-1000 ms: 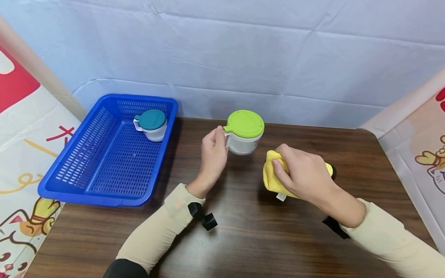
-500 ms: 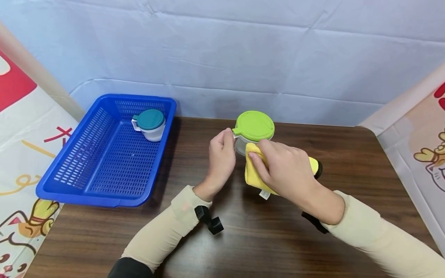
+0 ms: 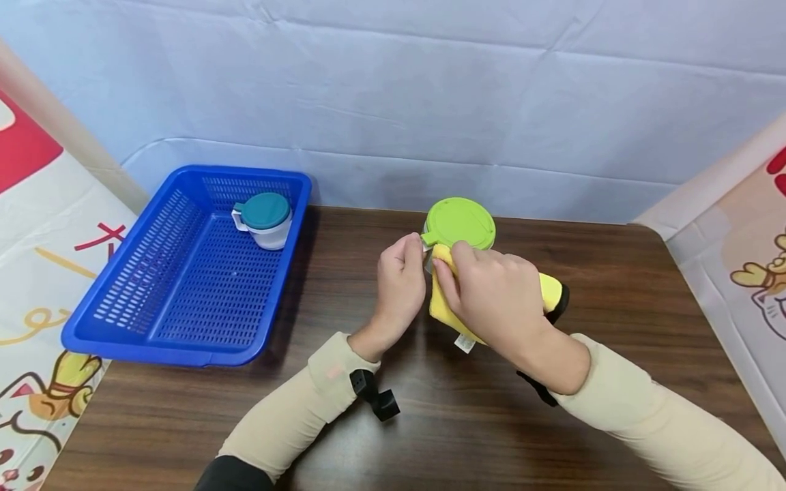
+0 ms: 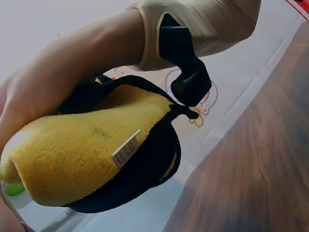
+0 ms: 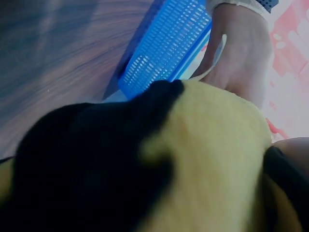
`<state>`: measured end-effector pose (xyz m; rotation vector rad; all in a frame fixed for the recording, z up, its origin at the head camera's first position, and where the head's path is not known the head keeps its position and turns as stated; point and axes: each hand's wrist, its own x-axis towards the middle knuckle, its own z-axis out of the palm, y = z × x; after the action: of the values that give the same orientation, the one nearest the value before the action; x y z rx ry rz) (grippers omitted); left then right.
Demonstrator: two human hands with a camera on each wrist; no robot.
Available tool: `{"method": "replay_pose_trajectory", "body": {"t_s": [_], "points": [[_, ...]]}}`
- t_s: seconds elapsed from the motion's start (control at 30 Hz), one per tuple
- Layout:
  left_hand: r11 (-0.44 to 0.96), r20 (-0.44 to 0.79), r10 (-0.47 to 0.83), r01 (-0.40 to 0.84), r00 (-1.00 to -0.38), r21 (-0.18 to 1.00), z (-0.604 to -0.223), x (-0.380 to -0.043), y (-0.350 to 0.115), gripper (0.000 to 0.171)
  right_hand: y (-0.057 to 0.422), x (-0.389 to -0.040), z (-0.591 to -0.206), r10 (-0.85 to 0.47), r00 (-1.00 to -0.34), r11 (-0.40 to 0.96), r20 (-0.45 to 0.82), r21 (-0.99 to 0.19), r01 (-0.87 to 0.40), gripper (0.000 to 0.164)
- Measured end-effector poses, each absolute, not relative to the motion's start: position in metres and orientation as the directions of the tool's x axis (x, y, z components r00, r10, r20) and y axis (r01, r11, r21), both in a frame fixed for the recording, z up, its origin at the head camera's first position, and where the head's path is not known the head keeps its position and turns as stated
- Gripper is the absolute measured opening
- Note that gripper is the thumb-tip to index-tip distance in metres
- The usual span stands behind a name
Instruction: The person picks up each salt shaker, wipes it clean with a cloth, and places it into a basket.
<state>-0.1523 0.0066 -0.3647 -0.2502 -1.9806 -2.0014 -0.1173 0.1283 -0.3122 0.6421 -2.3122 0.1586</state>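
My left hand [image 3: 399,283] pinches the handle of a seasoning jar with a lime-green lid [image 3: 463,221], near the table's back edge. A yellow cloth [image 3: 443,310] with a dark underside and a white tag is bunched in my right hand [image 3: 500,293]. That cloth covers the jar's front, so most of the clear body is hidden and contact cannot be confirmed. In the left wrist view, the folded cloth [image 4: 87,154] hides nearly all of the jar; only a sliver of green lid [image 4: 13,189] shows. Cloth [image 5: 217,145] also fills the right wrist view.
At the left stands a blue perforated basket [image 3: 159,353]. Inside its back right corner sits a similar jar with a teal lid [image 3: 267,213]. A pale sheet [image 3: 399,102] hangs behind the dark wooden table [image 3: 430,429], and printed sheets border both sides.
My right hand has brought the cloth leftward to the green-lidded jar, over its front. My left hand has shifted the jar slightly right. The basket and teal-lidded jar stay in place.
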Motion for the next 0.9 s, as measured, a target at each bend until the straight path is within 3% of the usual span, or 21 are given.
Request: {"method": "replay_pose_trajectory", "body": {"t_s": [0.3,0.9], "points": [[-0.013,0.337,-0.115,0.341,-0.934,0.94,-0.336,-0.136,0.004,0.039,0.125,-0.119,-0.311,-0.403,-0.628,0.887,0.666,0.117,-0.446,0.034],[-0.035,0.31,-0.177,0.321,-0.934,0.947,-0.337,-0.138,0.002,0.042,0.128,-0.112,-0.31,-0.4,-0.633,0.884,0.663,0.096,-0.458,0.035]]}}
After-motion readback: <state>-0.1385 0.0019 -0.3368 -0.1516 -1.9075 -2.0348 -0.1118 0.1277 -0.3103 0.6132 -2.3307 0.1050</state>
